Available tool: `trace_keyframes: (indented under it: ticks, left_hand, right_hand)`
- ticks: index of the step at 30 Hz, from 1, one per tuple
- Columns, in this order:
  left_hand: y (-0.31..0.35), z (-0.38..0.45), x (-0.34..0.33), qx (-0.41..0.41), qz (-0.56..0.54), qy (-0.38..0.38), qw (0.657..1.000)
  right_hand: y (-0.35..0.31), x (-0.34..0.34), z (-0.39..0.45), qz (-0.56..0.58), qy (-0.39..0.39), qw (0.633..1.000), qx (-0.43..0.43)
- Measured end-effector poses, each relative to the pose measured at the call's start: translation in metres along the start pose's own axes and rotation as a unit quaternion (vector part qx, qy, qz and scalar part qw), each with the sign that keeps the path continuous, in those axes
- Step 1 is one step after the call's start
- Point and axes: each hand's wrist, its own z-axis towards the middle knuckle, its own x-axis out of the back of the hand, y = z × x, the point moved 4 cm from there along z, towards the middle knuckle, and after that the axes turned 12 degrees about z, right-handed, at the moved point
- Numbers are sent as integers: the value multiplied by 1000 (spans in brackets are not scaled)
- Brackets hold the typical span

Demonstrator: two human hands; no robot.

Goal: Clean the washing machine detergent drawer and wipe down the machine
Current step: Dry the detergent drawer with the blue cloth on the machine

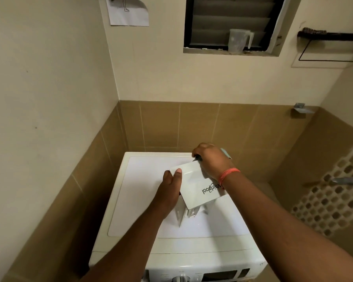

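Detergent drawer [200,186] stood on end atop washing machine [143,200], front panel upward. Left hand [170,190] grips its left edge; right hand [211,159] behind it, clenched on dark-handled tool [198,158].

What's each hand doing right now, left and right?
Left hand: grips the detergent drawer, thumb on its front panel.
Right hand: curled round a thin dark-tipped tool, probably a brush, at the drawer's far edge.
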Motion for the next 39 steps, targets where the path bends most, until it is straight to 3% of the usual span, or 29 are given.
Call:
trace_keyframes:
  ticks: [3, 6, 9, 13, 16, 20, 25, 27, 30, 32, 35, 37, 39]
  left_hand:
    - [7, -2, -2, -9, -4, 7, 1000]
    - [6, -2, -3, 0, 7, 0, 1000]
    - [5, 0, -2, -7, -5, 12, 1000]
    - [6, 1, -1, -18, -7, 16, 1000]
    - [6, 2, -4, -20, -4, 19, 1000]
    - [5, 8, -2, 7, -25, 15, 1000]
    - [3, 8, -3, 17, -20, 40, 999]
    - [2, 8, -4, 23, -21, 56, 998]
    - [-3, 12, -1, 42, -72, 75, 994]
    - [-5, 11, -1, 50, -95, 93, 990]
    - [-11, 10, -5, 82, -175, 136, 972]
    - [-17, 9, -9, 126, -292, 160, 935]
    - [-29, 5, -13, 174, -404, 169, 882]
  right_hand:
    - [-36, -12, -1, 47, -52, 994, 84]
    - [-53, -18, -3, 76, -46, 990, 112]
    - [-43, -9, -10, 35, -28, 991, 123]
    - [2, 19, -28, -30, 77, 996, 17]
    - [-4, 16, -41, 29, 120, 992, -14]
    - [-55, -11, -51, 66, 76, 993, 59]
    - [-51, -12, -75, -9, 32, 998, 50]
    - [-37, -1, -84, -7, 32, 999, 26]
    - [-2, 13, -98, 10, 70, 994, -83]
    - [22, 11, -111, 112, 120, 971, -176]
    - [35, -8, -133, 389, 205, 846, -302]
    - [34, -27, -143, 494, 219, 772, -336]
    - [30, -44, -149, 552, 211, 727, -350]
